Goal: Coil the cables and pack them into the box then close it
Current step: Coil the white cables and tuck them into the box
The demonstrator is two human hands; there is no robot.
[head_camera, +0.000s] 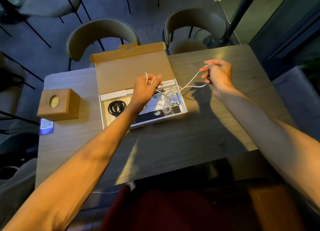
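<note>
While the head view is looking down on the table (173, 144), both hands are working above the open box (183, 107), which is sitting toward the far edge of the table with its lid (128, 69) standing back. The left hand (147, 86) is pinched on one end loop of the white cable (188, 82); the right hand (218, 73) is gripping the other end, held well apart toward the far right corner. Between them the cable is sagging into a loose tangle that is hanging over the right part of the box, just above other loose, pale and blue leads (173, 100). A black coiled cable (117, 107) is already lying in the left compartment.

Hazards from this state:
- The slack middle is probably snagging the leads below; pulling the hands further apart is likely to tighten a knot or drag them out.
- Winding without first clearing the tangle is likely to produce an uneven coil that springs open.
- A bulky coil could be stopping the lid from closing flat.

A wooden block (58, 104) and a card (46, 125) are lying near the left edge, clear of the work.
</note>
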